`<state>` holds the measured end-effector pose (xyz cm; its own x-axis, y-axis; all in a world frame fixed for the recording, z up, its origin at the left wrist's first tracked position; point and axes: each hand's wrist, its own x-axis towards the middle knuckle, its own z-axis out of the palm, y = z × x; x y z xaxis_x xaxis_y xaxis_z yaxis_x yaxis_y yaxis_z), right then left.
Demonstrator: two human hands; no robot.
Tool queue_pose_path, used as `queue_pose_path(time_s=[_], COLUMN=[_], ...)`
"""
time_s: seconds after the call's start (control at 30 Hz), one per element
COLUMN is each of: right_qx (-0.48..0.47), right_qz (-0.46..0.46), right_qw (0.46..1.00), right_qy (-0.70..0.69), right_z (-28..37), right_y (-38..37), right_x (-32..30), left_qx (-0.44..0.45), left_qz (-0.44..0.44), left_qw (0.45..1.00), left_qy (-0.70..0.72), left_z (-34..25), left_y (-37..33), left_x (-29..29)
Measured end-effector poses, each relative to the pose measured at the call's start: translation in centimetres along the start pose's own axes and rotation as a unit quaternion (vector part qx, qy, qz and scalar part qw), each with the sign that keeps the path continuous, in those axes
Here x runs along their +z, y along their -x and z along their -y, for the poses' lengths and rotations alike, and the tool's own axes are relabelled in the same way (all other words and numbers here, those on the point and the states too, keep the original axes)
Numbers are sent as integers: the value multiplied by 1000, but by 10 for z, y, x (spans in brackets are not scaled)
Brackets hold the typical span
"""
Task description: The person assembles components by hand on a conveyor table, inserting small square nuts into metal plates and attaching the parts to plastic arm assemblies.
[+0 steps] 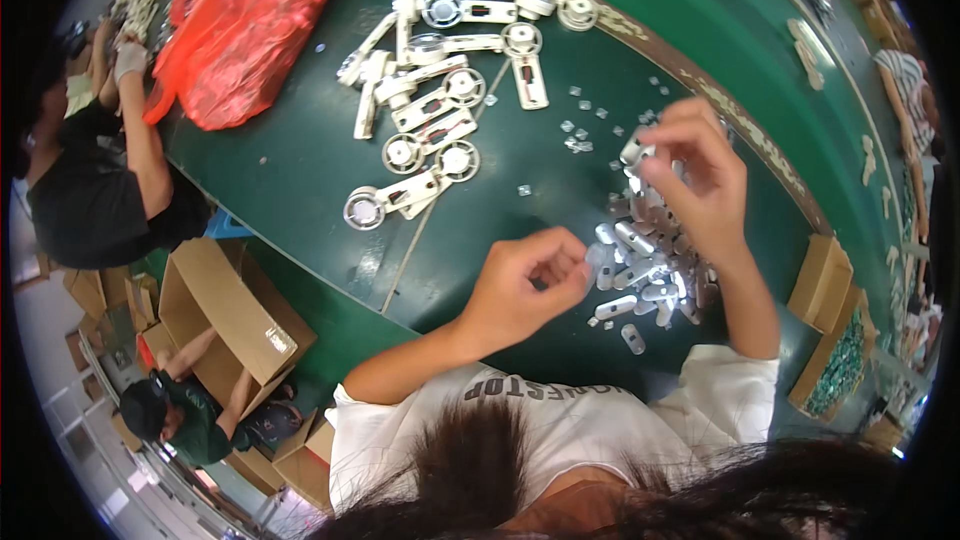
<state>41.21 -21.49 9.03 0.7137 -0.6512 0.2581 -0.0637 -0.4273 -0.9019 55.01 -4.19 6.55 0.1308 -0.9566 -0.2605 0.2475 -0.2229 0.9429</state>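
My left hand is closed in a pinch, its fingertips against a translucent oval piece at the left edge of a pile. That pile of small silvery oval pieces lies on the dark green table, between and below my hands. Above it, my right hand pinches a small silvery oval piece between thumb and fingers. Several tiny clear square bits are scattered left of my right hand. Farther left lie several cream-white plastic parts, each a flat handle with a round ringed end.
A red plastic bag sits at the table's far left. A green belt runs behind a worn edge. At right stand cardboard boxes, one with green pieces. Two people work at left, near an open carton.
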Motion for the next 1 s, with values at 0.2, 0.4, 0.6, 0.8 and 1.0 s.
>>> queue_pose_path(time_s=[0.2, 0.4, 0.6, 0.8, 1.0], right_qx=[-268, -221, -18, 60, -17], right_qz=[168, 182, 150, 218, 191], right_qw=[894, 912, 988, 953, 980], right_qy=[318, 294, 13, -203, -61], right_z=[1, -14, 5, 22, 8], right_y=[-51, -64, -50, 13, 26], right_x=[104, 69, 0, 8, 14], left_qx=[-38, -102, -69, -51, -97], left_qz=[-76, -141, -120, -62, 16], left_qw=[996, 978, 987, 992, 985], left_qy=[-19, 110, 78, 98, 140], left_z=[15, 12, 8, 2, 4], left_y=[42, 52, 29, 9, 1], left_x=[-16, -27, -24, -5, 10])
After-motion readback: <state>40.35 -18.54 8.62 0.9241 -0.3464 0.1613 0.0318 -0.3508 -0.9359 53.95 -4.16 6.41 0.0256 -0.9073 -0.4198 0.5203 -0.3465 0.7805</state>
